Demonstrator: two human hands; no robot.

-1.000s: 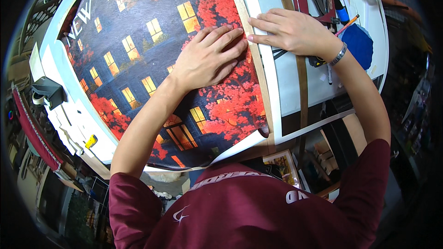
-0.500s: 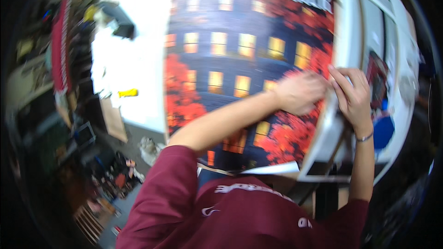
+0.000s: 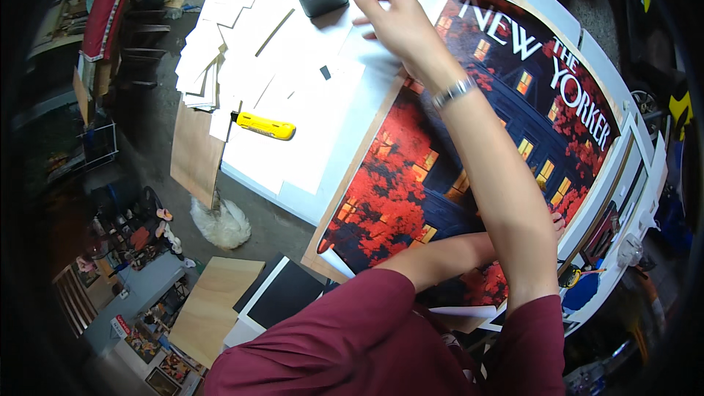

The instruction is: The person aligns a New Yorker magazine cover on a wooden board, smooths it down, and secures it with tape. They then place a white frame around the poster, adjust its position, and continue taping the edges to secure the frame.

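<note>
A large poster (image 3: pixel 392 169) with a dark building, lit windows and red foliage lies on a tan board (image 3: pixel 374 128) on the table. Over the poster my right arm crosses my left, and my right hand (image 3: pixel 400 26) is raised, open and apparently holding nothing, just beside a black tape dispenser (image 3: pixel 323 4). A metal band circles that wrist. Only the fingertips of my left hand (image 3: pixel 559 224) show past my right forearm, at the poster's right side. The rest of that hand is hidden. Along the near side, the poster's edge curls up white.
White sheets and card pieces (image 3: pixel 202 59) cover the table's left part, with a yellow utility knife (image 3: pixel 268 126) among them. White frame mouldings (image 3: pixel 631 183) lie along the right side. Leaning panels (image 3: pixel 213 301) and a white feathered bird (image 3: pixel 220 224) are below on the left.
My right hand has left the poster's right edge and swung far left toward the tape dispenser. My left hand stays near that edge. The view has turned leftward.
</note>
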